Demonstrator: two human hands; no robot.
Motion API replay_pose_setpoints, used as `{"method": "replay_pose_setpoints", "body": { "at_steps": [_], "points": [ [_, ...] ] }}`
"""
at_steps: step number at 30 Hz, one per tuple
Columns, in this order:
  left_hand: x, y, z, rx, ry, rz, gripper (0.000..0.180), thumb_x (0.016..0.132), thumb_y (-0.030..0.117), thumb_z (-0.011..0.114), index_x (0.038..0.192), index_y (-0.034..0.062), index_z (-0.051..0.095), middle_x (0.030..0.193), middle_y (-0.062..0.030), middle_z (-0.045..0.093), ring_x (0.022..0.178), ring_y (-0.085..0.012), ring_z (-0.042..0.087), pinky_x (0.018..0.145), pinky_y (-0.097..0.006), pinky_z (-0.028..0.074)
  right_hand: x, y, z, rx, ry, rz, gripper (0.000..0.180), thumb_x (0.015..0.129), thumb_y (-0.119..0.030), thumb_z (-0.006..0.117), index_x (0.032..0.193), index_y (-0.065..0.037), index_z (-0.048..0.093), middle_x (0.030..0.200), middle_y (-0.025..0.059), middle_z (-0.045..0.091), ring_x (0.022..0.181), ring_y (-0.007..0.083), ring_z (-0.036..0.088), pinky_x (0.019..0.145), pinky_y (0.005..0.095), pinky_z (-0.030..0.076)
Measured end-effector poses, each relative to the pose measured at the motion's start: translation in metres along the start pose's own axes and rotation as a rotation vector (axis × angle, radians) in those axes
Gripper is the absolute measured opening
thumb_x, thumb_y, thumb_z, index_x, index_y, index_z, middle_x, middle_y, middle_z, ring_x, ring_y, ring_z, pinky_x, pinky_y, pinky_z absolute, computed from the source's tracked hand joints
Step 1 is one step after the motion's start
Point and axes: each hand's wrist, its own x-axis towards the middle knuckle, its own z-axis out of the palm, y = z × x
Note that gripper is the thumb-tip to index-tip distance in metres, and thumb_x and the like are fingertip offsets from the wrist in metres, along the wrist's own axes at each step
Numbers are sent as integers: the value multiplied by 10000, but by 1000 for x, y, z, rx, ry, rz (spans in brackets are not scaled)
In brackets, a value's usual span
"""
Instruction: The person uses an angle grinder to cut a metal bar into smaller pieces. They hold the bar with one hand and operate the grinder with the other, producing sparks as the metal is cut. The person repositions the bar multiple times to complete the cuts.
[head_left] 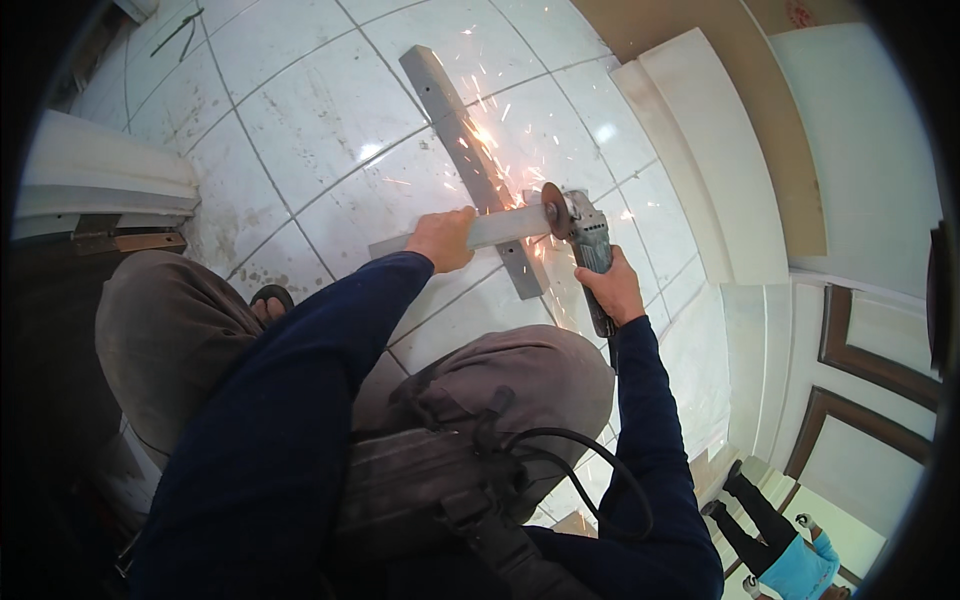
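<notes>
Squatting over the white tiled floor, the person works with both hands on a cut in metal. Farthest to the left of the fingers lie a sandalled foot and a knee, well apart from the sparks.

The left hand comes next: its fingers are curled and pressed together around a pale flat metal bar, gripping it just short of the cut. That bar lies across a longer grey metal bar, which runs away from the fingertips up the floor and also a little way back toward the knees. For a clean cut, I judge this hand should bear straight down so the pale bar cannot chatter or twist, and stay on the near side of the disc, never drifting closer.

Just right of those fingertips the disc bites the end of the pale bar, throwing sparks away from the body over the tiles.

Rightmost, the right hand has its fingers wrapped tight around the body of the angle grinder, thumb on top; its cord trails back over the lap. Light, steady pressure with the disc held square seems best, letting the wheel do the work, and the cord is best kept behind the wrist, clear of the sparks.
</notes>
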Motion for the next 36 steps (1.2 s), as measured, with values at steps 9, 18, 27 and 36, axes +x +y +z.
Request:
{"method": "replay_pose_setpoints", "body": {
  "at_steps": [9,18,27,36],
  "points": [
    [8,-2,-13,-28,-85,-76,550,771,350,825,1154,20,609,1035,-228,736,988,-411,721,880,-492,561,-25,55,-5,756,111,268,428,847,-203,809,1149,23,608,910,88,696,738,162,671,681,323,552],
    [25,-3,-52,-223,103,-322,660,701,425,853,1137,-23,642,1038,-267,741,997,-417,728,901,-457,566,-75,99,8,976,220,382,350,876,-188,773,1121,-13,595,829,65,653,612,175,667,548,320,559],
    [12,-27,-29,-225,77,-370,728,689,464,876,1145,-61,662,1028,-267,735,971,-398,725,875,-432,564,-105,93,43,1186,181,447,384,869,-197,781,1136,-5,584,849,90,653,628,210,687,546,343,579],
    [19,30,-35,296,469,-207,685,788,415,829,1303,27,598,1185,-229,665,1191,-346,620,1044,-427,466,-119,105,55,1386,196,530,368,880,-170,773,1149,-6,583,892,106,682,658,226,704,570,340,586]
  ]
}}
